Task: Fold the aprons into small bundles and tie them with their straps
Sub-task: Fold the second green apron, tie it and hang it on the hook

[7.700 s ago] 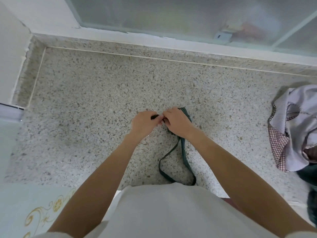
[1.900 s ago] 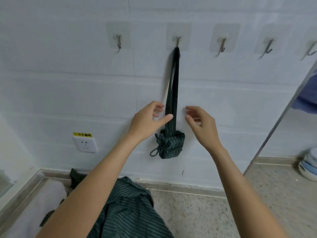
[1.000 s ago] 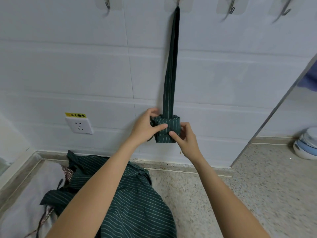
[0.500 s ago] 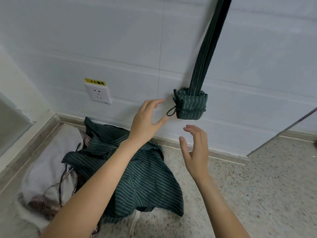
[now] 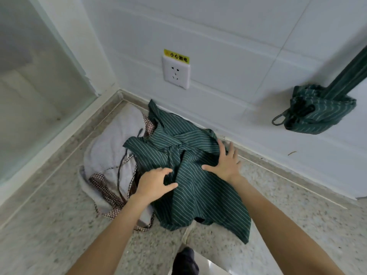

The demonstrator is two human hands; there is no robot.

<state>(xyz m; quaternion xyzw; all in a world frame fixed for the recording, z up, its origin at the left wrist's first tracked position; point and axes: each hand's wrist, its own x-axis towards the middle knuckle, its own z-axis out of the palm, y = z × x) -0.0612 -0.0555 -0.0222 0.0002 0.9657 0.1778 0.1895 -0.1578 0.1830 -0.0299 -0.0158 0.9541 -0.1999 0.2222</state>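
Below the wall socket (image 5: 176, 73), a loose green striped apron (image 5: 190, 181) lies crumpled on the floor. Both hands are over it with fingers spread and holding nothing: the left hand (image 5: 154, 183) and the right hand (image 5: 224, 163). Right of the socket, a tied apron bundle (image 5: 317, 114) hangs against the wall by its strap (image 5: 349, 74). Left of the green apron lies a white checkered apron (image 5: 107, 155).

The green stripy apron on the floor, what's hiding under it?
Under the green striped apron, a pale apron with brown checked trim pokes out left. Whatever lies beneath its middle is covered.
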